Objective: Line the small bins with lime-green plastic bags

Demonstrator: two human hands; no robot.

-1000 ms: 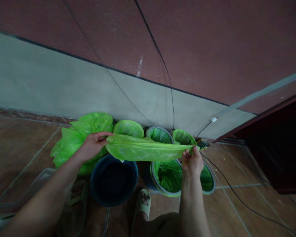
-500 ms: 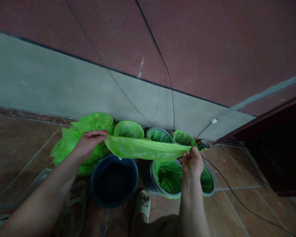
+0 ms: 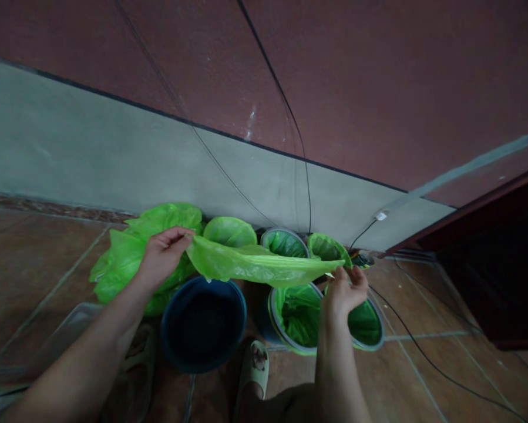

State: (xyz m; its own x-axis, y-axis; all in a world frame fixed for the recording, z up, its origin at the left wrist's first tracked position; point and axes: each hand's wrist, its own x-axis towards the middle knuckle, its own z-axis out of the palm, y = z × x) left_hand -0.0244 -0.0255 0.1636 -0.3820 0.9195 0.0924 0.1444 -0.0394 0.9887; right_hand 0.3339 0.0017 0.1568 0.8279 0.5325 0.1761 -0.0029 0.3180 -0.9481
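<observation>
A light green plastic bag (image 3: pixel 255 267) is stretched sideways between my hands, above the bins. My left hand (image 3: pixel 164 252) pinches its left end. At the other end, my right hand (image 3: pixel 343 288) has the bag's corner between its fingers. Below the left part of the bag stands a dark blue bin (image 3: pixel 204 329) with no liner showing. Right of it, a bin lined in green (image 3: pixel 296 317) stands partly under the bag, and another lined bin (image 3: pixel 367 323) is partly hidden by my right hand.
Several more green-lined bins (image 3: pixel 231 230) stand along the wall. Puffed green bags (image 3: pixel 131 252) lie at the left. A clear plastic container (image 3: pixel 67 335) sits near my left forearm. A black cable (image 3: pixel 440 373) crosses the tiled floor; a slipper (image 3: pixel 255 367) shows below.
The bag's upper edge has gone slacker and dips in the middle. The fingers of my right hand have shifted at its end. My left hand has barely moved.
</observation>
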